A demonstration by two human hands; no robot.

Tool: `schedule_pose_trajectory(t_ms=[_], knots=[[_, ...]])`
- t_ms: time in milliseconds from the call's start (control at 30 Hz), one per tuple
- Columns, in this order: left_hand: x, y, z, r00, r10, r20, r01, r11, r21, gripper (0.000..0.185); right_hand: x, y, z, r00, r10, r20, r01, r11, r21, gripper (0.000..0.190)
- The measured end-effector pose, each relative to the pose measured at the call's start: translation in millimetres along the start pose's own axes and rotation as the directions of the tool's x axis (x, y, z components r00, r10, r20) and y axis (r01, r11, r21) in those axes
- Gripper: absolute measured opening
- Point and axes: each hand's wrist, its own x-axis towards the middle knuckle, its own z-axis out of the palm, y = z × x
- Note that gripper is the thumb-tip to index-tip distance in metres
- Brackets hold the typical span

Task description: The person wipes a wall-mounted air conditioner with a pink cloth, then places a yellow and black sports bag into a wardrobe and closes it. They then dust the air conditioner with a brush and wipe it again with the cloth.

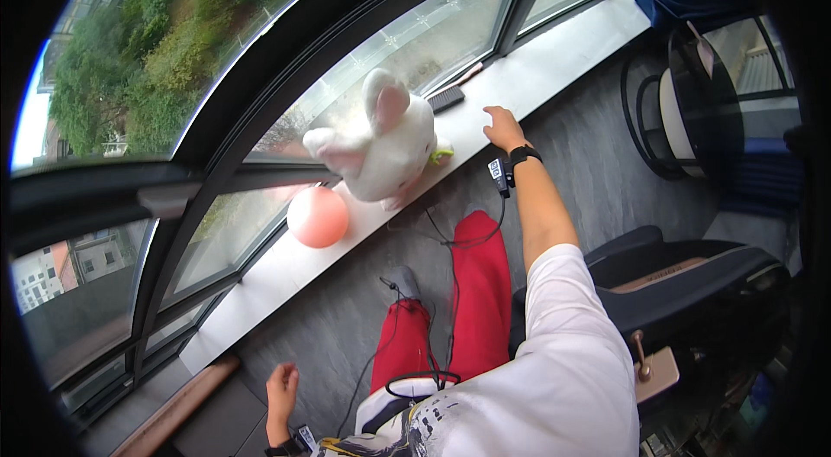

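Observation:
My right hand (503, 127) reaches out over the front edge of a white window ledge (539, 71), with nothing seen in it. Its fingers are loosely bent. Closest to it on the ledge lies a dark-bristled brush (446, 100) with a pink handle, by the window frame. Left of that hand, a white plush toy (389, 161) with large pink-lined ears sits on the ledge, a yellow-green piece at its front. A pink ball (318, 217) rests beside the toy. My left hand (282, 392) hangs low at the left, away from the ledge, its fingers slightly curled around nothing visible.
Dark-framed windows (454, 15) rise behind the ledge. Thin black cables (452, 301) run down from my right wrist past my legs. At right stand a black massage-type chair (688, 288) and a round dark table (704, 93). Blue cloth (682, 6) hangs at the ledge's far end.

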Motion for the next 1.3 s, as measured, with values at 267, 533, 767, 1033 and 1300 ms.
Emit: schedule_pose_trajectory(t_ms=[267, 533, 767, 1033, 1300], knots=[[28.1, 59.3, 71.1, 0.909, -0.362, 0.207, 0.355, 0.932, 0.071, 0.023, 160.1, 23.8, 118.6, 0.961, -0.188, 0.203, 0.219, 0.965, -0.142, 0.048], [73.7, 118.9, 84.5, 0.903, -0.363, 0.229, 0.360, 0.931, 0.058, 0.022, 185.4, 55.0, 183.3, 0.996, -0.086, 0.039, 0.092, 0.802, -0.590, 0.017], [115.3, 164.4, 63.3, 0.943, -0.132, 0.305, 0.151, 0.988, -0.040, 0.022, 36.5, 93.7, 105.4, 0.944, 0.325, -0.064, -0.331, 0.933, -0.142, 0.035], [163.6, 251.9, 25.9, 0.674, 0.520, 0.525, -0.567, 0.820, -0.084, 0.025, -277.9, -12.1, -88.4, 0.887, 0.448, -0.113, -0.404, 0.871, 0.281, 0.041], [20.9, 371.2, 92.7, -0.009, 0.599, 0.801, -0.381, 0.738, -0.557, 0.038, -507.1, -188.9, -172.7, 0.604, 0.290, -0.742, -0.128, 0.955, 0.269, 0.039]])
